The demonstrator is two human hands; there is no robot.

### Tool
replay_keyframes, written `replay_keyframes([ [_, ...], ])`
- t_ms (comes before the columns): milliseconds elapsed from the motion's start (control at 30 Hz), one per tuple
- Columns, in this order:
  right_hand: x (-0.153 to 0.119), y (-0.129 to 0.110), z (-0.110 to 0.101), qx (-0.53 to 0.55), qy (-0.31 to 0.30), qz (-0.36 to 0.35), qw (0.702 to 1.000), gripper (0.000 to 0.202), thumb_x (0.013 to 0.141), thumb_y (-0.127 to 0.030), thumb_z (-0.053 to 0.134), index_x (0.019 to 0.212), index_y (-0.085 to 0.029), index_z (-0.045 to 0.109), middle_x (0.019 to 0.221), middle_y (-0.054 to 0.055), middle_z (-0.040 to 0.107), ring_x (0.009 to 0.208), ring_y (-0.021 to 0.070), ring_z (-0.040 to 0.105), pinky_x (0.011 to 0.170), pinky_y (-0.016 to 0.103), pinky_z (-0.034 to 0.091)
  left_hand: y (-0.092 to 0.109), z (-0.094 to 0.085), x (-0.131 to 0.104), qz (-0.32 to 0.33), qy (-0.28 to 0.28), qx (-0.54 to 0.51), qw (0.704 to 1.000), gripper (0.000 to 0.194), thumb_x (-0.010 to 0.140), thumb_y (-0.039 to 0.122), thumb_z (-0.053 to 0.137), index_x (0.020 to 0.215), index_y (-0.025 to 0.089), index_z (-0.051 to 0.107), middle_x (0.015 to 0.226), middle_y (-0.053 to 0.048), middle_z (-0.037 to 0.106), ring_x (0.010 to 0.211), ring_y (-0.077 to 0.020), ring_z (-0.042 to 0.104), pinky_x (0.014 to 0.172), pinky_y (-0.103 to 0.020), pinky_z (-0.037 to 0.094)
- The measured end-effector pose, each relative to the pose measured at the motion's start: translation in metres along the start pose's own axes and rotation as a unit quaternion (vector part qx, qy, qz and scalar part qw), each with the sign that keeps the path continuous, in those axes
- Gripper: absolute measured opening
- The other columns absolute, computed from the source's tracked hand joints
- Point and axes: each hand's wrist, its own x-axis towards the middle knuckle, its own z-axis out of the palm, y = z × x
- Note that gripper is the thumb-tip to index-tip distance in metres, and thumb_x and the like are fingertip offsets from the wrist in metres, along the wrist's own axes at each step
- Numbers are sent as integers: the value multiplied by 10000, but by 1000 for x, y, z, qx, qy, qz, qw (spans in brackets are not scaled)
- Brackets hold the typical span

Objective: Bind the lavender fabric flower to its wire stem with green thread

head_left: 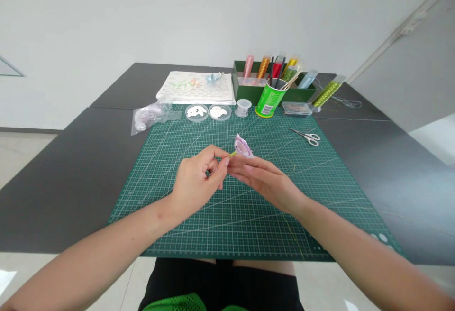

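Between the thumb and forefinger of my left hand (199, 173) is the thin yellow-green stem of a small lilac artificial flower (242, 146). The bloom tilts to the right, just above the fingers of my right hand (268, 178). Those fingers are stretched out close together under the flower and beside the left fingertips; whether they touch the petals I cannot tell. A fine yellowish thread (292, 231) trails over the green cutting mat (213, 225) below my right wrist.
White-handled scissors (312, 139) lie at right. Two dishes of white pieces (196, 112), a clear spool (243, 107) and a green can (270, 100) of sticks line the back, before a dark green box (241, 90) of thread tubes. A plastic bag (147, 116) lies at left.
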Motion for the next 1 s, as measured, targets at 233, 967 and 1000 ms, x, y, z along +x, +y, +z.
replay_keyframes([
  [233,-9,-12,10,-168,38,-82,982,243,1013,-320,577,910,-172,739,534,-88,352,445,54,244,402,194,200,-4,1,1,-15,-5,22,1000,114,985,196,560,908,199,644,460,125,606,376,-55,520,487,-164,405],
  [967,-15,-40,-17,-324,72,-178,926,202,939,-249,664,966,-170,848,549,-4,659,408,60,369,389,227,244,-12,12,-8,169,-158,122,965,158,1043,266,540,948,221,657,649,84,719,511,-122,646,588,-265,416],
  [1000,-14,-39,-19,-323,80,-176,927,201,934,-256,668,955,-174,850,587,7,694,417,62,385,395,227,255,-11,13,-8,174,-163,111,965,161,1046,261,537,944,217,654,648,86,714,522,-117,657,601,-265,423],
])
